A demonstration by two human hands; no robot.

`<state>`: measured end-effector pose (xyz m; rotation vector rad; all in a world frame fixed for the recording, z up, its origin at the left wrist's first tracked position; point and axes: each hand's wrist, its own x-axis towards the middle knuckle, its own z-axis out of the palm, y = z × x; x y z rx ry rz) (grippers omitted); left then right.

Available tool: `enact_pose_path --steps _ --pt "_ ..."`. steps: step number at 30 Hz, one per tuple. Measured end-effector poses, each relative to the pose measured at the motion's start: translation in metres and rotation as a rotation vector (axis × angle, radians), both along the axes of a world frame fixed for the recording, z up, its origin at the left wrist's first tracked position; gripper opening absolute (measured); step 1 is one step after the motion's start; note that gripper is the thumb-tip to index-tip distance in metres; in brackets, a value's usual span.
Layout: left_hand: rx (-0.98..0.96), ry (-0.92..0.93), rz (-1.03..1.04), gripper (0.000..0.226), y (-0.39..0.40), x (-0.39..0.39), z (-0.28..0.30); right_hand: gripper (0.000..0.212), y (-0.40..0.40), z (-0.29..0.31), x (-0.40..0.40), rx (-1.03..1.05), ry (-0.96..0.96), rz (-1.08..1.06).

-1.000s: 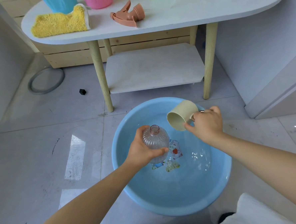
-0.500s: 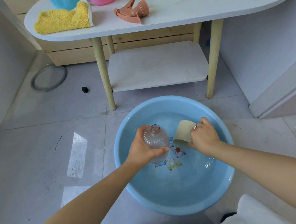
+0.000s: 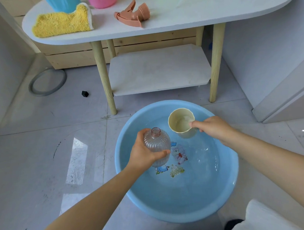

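Apparently mid-job: left hand [image 3: 143, 156] grips the clear ribbed plastic bottle [image 3: 156, 141], neck up, over the round blue plastic basin [image 3: 228, 177]. Right hand [image 3: 214, 130] pinches the beige plastic cup [image 3: 181, 123] of water just beside it; pouring looks still to come.

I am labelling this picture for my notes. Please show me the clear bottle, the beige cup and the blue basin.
clear bottle [image 3: 157, 141], head view, on its ribbed shoulder.
beige cup [image 3: 181, 126], head view, on its inner wall.
blue basin [image 3: 188, 198], head view, on its bare near inner wall.
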<state>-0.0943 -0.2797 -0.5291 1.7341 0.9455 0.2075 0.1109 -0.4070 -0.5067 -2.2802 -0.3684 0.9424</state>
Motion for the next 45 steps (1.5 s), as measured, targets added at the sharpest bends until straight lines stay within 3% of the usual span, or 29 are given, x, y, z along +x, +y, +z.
enact_pose_path --steps 4,10,22,45 --pt "0.002 -0.006 -0.006 0.079 -0.002 0.004 0.0 0.044 0.007 0.024 -0.007 0.096 -0.078 0.043" --pt "0.002 -0.019 -0.015 0.08 -0.006 0.009 0.003 0.058 0.016 0.039 -0.029 0.186 -0.431 0.126" --pt "0.001 -0.021 -0.033 0.078 -0.008 0.011 0.006 0.044 0.02 0.028 -0.035 0.362 -0.998 0.223" --pt "0.008 -0.026 -0.037 0.078 -0.008 0.011 0.006 0.042 0.019 0.028 -0.031 0.443 -1.208 0.261"
